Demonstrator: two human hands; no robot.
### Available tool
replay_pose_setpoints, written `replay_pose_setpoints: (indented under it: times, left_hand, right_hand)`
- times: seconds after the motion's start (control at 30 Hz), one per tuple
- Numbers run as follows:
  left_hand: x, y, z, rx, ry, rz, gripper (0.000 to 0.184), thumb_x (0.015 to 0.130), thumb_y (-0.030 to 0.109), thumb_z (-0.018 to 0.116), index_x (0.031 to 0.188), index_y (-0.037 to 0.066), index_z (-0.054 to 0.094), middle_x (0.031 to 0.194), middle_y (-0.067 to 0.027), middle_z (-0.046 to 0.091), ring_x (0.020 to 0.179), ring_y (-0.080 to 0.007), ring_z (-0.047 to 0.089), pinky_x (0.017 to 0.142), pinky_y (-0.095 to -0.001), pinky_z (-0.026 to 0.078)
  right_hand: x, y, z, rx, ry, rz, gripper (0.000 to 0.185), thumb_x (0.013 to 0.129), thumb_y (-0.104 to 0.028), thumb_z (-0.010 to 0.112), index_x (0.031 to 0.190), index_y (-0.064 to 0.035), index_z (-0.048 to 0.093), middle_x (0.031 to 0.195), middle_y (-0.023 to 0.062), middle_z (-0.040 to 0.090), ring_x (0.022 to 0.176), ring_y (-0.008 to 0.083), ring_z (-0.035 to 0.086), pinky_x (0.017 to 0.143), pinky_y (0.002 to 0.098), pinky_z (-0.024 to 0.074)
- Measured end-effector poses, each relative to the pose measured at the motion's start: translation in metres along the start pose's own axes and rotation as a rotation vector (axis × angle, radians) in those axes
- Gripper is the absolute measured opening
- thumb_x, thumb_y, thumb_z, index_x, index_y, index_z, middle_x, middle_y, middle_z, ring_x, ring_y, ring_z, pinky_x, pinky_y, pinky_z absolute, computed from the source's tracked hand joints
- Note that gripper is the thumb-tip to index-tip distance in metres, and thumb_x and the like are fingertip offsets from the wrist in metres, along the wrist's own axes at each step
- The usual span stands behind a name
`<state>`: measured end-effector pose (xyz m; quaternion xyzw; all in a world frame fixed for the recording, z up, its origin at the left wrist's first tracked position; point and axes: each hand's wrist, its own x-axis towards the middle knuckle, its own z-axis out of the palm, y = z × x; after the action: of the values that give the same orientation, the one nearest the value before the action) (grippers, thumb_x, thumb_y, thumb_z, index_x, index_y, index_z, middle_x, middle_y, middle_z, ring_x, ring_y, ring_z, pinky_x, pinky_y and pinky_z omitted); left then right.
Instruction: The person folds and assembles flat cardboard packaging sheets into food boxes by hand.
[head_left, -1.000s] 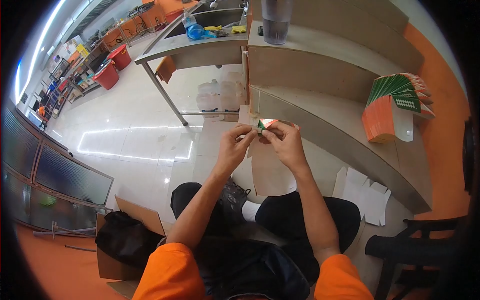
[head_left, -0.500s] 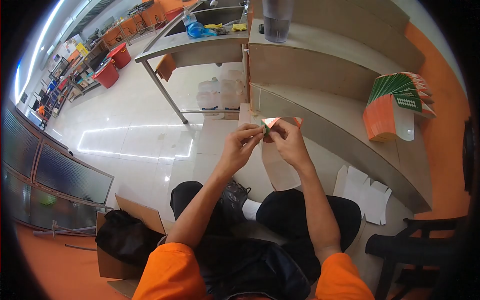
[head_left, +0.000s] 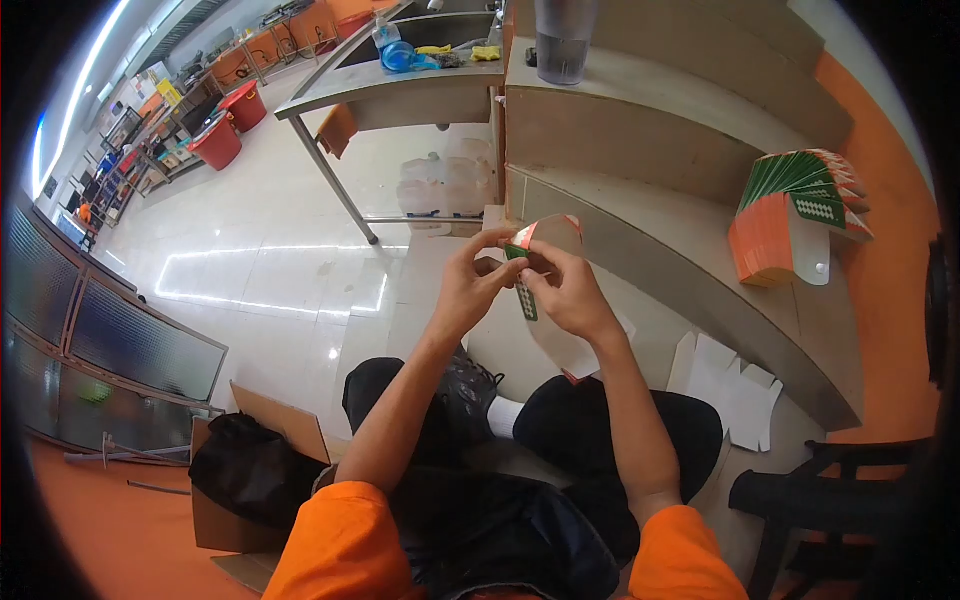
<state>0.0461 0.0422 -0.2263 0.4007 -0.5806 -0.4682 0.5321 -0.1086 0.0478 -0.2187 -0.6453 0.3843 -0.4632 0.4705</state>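
A partly folded carton (head_left: 556,335), with a pale inner face and green and red printed edges, is held in front of me above my crossed legs. My left hand (head_left: 474,284) pinches its green edge at the upper left. Close beside it, my right hand (head_left: 570,292) grips the same carton, thumb and fingers pressed on the printed edge. The fingertips of both hands almost touch. Part of the carton is hidden behind my right hand.
A fanned stack of green and orange cartons (head_left: 768,240) stands on the stair step at right. White flat card (head_left: 728,390) lies below. A water-filled clear container (head_left: 563,50) stands on a higher step. An open cardboard box (head_left: 285,425) holds a black bag at left.
The carton has turned and tilted, so more of its green printed side shows below my fingers. Both hands stay on it, with the fingers shifted. The view has moved slightly.
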Motion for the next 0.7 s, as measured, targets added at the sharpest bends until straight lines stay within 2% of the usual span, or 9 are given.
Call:
replay_pose_setpoints:
  times: [0.07,0.2,0.4,0.5,0.6,0.7]
  left_hand:
    - [0.004,-0.003,0.001,-0.108,0.011,0.008,0.028,0.085,0.007,0.063,0.110,-0.003,0.057,0.094,-0.0091,0.059,0.071,-0.0132,0.063,0.060,-0.0238,0.054]
    - [0.006,-0.004,0.001,-0.118,0.035,-0.009,0.026,0.087,0.010,0.061,0.107,-0.006,0.055,0.093,-0.0121,0.060,0.068,-0.0162,0.065,0.059,-0.0261,0.056]
    - [0.004,-0.007,0.004,-0.111,0.058,0.013,0.018,0.089,0.009,0.058,0.095,-0.008,0.055,0.088,-0.0152,0.061,0.065,-0.0187,0.066,0.057,-0.0266,0.057]
    - [0.003,-0.006,0.005,-0.145,0.061,0.007,0.016,0.089,0.007,0.057,0.092,-0.008,0.054,0.086,-0.0149,0.062,0.067,-0.0196,0.066,0.057,-0.0277,0.057]
    - [0.000,-0.009,0.007,-0.154,0.078,0.009,0.014,0.089,0.006,0.057,0.090,-0.007,0.054,0.083,-0.0137,0.062,0.067,-0.0196,0.066,0.057,-0.0277,0.057]
    - [0.000,-0.013,0.010,-0.175,0.081,0.022,0.013,0.088,0.006,0.058,0.089,-0.007,0.055,0.079,-0.0126,0.062,0.066,-0.0182,0.066,0.055,-0.0260,0.056]
  right_hand:
    - [0.001,0.000,0.000,-0.138,0.086,-0.070,0.024,0.083,-0.003,0.055,0.105,0.0048,0.059,0.088,0.0157,0.066,0.078,0.0206,0.065,0.071,0.0302,0.0507]
    - [-0.001,-0.001,-0.001,-0.366,0.214,-0.218,0.022,0.081,-0.004,0.058,0.101,0.0044,0.061,0.084,0.0212,0.065,0.073,0.0242,0.066,0.068,0.0318,0.0506]
    - [-0.001,0.002,0.001,-0.333,0.246,-0.171,0.020,0.080,-0.004,0.060,0.097,0.0034,0.062,0.076,0.0200,0.065,0.064,0.0269,0.065,0.063,0.0340,0.0504]
    - [-0.001,-0.001,0.003,-0.302,0.239,-0.171,0.017,0.079,-0.004,0.061,0.095,0.0029,0.063,0.075,0.0187,0.065,0.064,0.0261,0.065,0.062,0.0337,0.0502]
    - [0.000,0.001,0.003,-0.377,0.291,-0.267,0.015,0.079,-0.004,0.062,0.092,0.0024,0.064,0.073,0.0167,0.065,0.063,0.0247,0.064,0.061,0.0326,0.0499]
    - [0.001,0.006,0.003,-0.453,0.327,-0.267,0.011,0.079,-0.004,0.062,0.087,0.0032,0.063,0.073,0.0157,0.065,0.063,0.0239,0.064,0.060,0.0315,0.0498]
